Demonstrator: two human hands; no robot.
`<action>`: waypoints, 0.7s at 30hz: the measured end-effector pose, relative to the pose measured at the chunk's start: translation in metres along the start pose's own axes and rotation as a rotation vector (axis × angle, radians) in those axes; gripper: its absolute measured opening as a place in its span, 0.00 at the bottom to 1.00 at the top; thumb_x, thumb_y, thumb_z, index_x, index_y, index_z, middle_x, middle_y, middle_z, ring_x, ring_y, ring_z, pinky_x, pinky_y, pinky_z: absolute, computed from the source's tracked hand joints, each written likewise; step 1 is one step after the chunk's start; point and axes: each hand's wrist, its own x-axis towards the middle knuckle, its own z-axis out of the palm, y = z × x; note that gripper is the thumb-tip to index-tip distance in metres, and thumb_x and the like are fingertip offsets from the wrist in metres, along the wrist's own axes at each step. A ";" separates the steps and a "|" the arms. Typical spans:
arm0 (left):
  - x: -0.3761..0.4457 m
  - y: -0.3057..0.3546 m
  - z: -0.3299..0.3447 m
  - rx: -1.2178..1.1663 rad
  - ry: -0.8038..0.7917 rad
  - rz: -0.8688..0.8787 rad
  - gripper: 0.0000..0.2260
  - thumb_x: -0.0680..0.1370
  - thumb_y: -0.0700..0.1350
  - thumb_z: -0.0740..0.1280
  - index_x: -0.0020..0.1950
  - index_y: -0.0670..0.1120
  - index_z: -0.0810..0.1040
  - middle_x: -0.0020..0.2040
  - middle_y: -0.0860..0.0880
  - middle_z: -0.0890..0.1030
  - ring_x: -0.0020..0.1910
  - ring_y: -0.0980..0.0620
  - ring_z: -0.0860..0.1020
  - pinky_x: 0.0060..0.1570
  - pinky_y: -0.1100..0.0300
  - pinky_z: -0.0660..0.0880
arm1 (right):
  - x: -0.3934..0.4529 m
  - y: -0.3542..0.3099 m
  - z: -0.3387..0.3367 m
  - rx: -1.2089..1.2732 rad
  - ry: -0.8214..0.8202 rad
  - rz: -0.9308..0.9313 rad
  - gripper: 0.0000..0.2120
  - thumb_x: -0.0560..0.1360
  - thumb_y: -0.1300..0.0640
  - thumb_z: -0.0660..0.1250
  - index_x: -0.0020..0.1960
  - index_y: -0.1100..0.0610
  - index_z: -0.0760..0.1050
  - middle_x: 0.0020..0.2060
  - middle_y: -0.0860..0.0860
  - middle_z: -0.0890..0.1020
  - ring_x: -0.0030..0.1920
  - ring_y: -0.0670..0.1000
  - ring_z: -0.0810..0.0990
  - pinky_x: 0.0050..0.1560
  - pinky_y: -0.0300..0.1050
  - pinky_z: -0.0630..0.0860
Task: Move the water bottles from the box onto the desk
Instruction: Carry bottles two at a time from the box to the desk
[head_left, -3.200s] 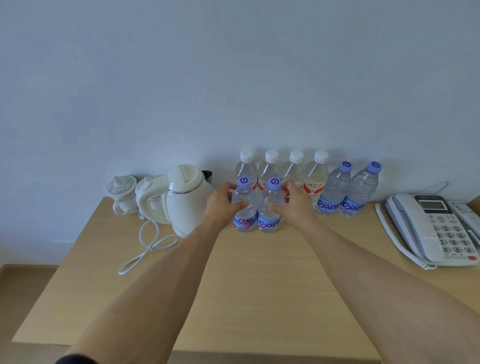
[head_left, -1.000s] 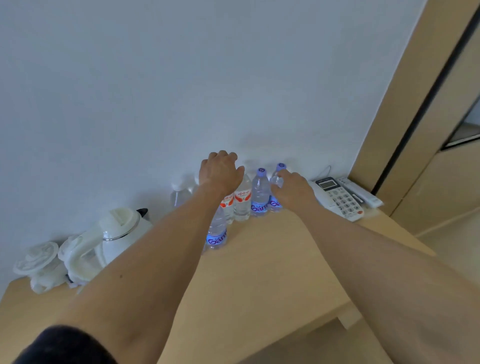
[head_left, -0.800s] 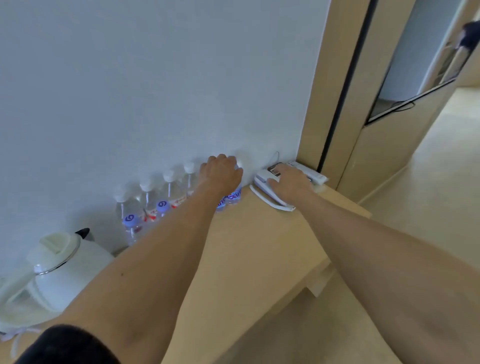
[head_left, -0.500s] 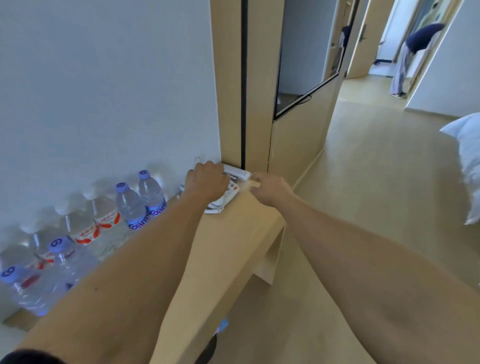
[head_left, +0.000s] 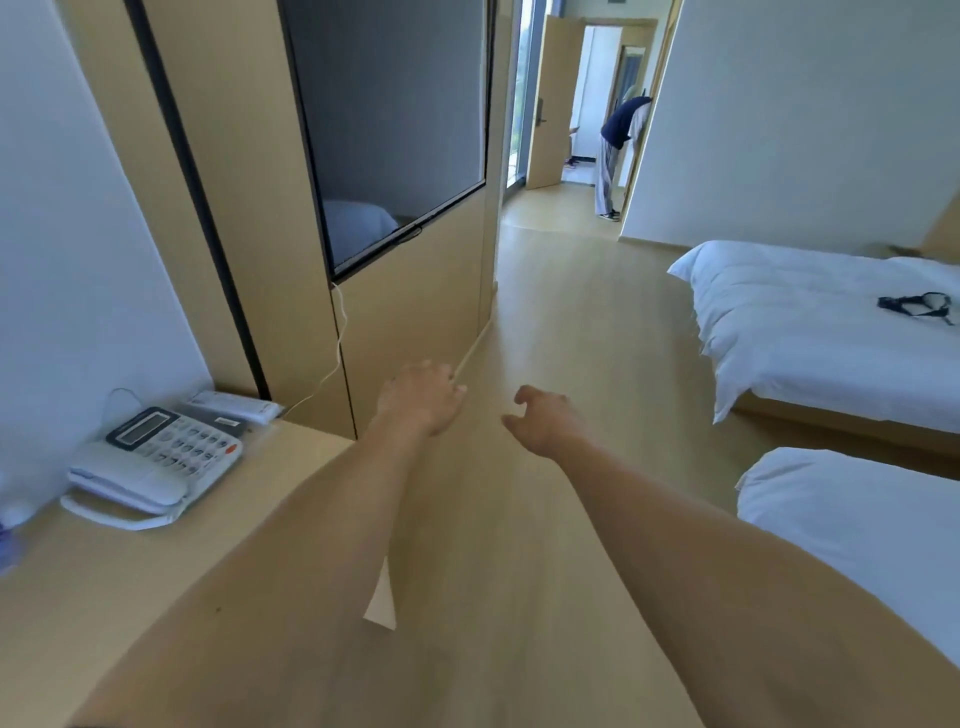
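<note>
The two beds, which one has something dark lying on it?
The farther bed, the one nearer the doorway: a dark strappy item lies on its white cover. The nearer bed, at the lower right, shows only plain white bedding.

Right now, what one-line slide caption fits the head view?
Both empty hands, left hand and right hand, reach over the floor beside the desk with its telephone.

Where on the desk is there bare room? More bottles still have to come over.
The desk is bare in front of the telephone, from there to its near edge and right corner. The back strip by the wall is crowded: the telephone, a white remote behind it, a blurred bottle at far left.
</note>
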 end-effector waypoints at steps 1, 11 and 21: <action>0.011 0.018 0.006 -0.020 -0.009 0.015 0.20 0.83 0.54 0.56 0.71 0.46 0.73 0.68 0.43 0.75 0.67 0.41 0.73 0.65 0.46 0.72 | 0.004 0.019 -0.008 0.001 0.010 0.023 0.23 0.79 0.45 0.64 0.71 0.53 0.70 0.64 0.57 0.78 0.68 0.58 0.73 0.64 0.49 0.71; 0.095 0.163 0.082 0.010 -0.163 0.186 0.21 0.82 0.55 0.57 0.72 0.48 0.72 0.71 0.42 0.73 0.69 0.40 0.71 0.68 0.49 0.69 | 0.032 0.164 -0.050 0.038 0.027 0.280 0.24 0.80 0.46 0.63 0.73 0.53 0.68 0.67 0.57 0.76 0.69 0.57 0.71 0.64 0.50 0.70; 0.219 0.220 0.127 0.056 -0.249 0.303 0.21 0.84 0.56 0.55 0.74 0.50 0.70 0.72 0.44 0.71 0.70 0.42 0.70 0.67 0.50 0.68 | 0.134 0.229 -0.058 0.040 0.026 0.466 0.24 0.79 0.44 0.62 0.72 0.52 0.68 0.67 0.54 0.75 0.66 0.56 0.74 0.62 0.51 0.73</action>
